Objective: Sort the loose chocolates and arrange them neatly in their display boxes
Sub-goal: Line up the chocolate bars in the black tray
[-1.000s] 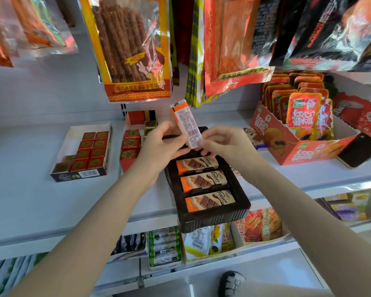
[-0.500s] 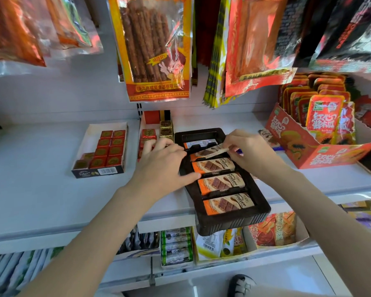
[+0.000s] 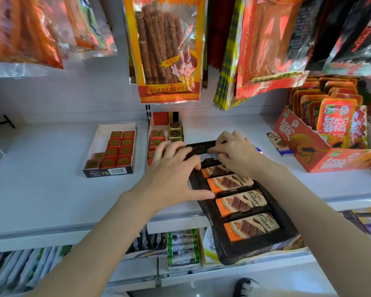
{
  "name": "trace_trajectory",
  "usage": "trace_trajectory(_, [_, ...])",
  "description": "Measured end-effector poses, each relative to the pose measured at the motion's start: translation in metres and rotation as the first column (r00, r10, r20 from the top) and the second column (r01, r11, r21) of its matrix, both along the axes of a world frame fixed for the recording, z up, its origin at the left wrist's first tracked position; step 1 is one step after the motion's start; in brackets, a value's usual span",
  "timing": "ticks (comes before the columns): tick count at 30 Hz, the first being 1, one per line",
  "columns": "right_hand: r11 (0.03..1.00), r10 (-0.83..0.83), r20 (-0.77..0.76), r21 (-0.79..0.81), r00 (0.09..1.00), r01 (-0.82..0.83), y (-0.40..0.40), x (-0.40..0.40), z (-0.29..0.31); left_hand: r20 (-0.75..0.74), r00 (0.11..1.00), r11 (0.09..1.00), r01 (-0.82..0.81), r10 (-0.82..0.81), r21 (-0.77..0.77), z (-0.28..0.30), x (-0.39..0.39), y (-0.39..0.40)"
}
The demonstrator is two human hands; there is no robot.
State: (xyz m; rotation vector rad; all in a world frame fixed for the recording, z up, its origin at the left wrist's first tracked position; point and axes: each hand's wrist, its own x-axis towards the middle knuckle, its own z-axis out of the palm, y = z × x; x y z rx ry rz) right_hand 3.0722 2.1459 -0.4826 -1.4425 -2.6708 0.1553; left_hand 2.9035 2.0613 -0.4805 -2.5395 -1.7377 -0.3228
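Bar's [image 3: 209,155] gone from tilted to flat in the tray's [image 3: 204,205] far slot; our right hand [image 3: 234,151] pinches it, left hand [image 3: 171,174] rests spread on the tray edge.

The chocolate bar [image 3: 209,156] that a second ago stood upright above the dark display tray [image 3: 204,205], held by both hands, now lies face down in the tray's far end. The right hand [image 3: 234,151] pinches it there; the left hand [image 3: 171,174] has dropped onto the tray's left rim.
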Motion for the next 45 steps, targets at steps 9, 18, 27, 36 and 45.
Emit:
trace_trajectory(9, [0.994, -0.035, 0.184, -0.096, 0.982, 0.054, -0.004, -0.01, 0.002, 0.021, 0.999, 0.995, 0.04, -0.038, -0.089, 0.001, 0.0, 0.0])
trace_trajectory(18, [0.998, 0.007, 0.082, -0.07, 0.997, -0.001, 0.002, -0.002, 0.004, 0.04, 0.999, 0.993, 0.024, -0.02, -0.117, 0.002, 0.001, 0.001])
trace_trajectory(27, [0.93, -0.068, -0.403, -0.357, 0.913, -0.088, 0.001, 0.027, 0.041, 0.039, 0.999, 0.989, 0.023, -0.017, -0.145, 0.003, 0.001, 0.002])
trace_trajectory(36, [0.99, 0.052, -0.144, -0.125, 0.988, -0.071, -0.011, 0.016, 0.015, 0.047, 0.999, 0.979, 0.022, -0.013, -0.204, 0.009, 0.003, 0.004])
trace_trajectory(45, [0.973, -0.192, -0.471, 0.024, 0.861, 0.23, 0.001, 0.057, 0.018, 0.068, 0.996, 0.93, 0.074, -0.053, -0.361, 0.016, 0.002, 0.011])
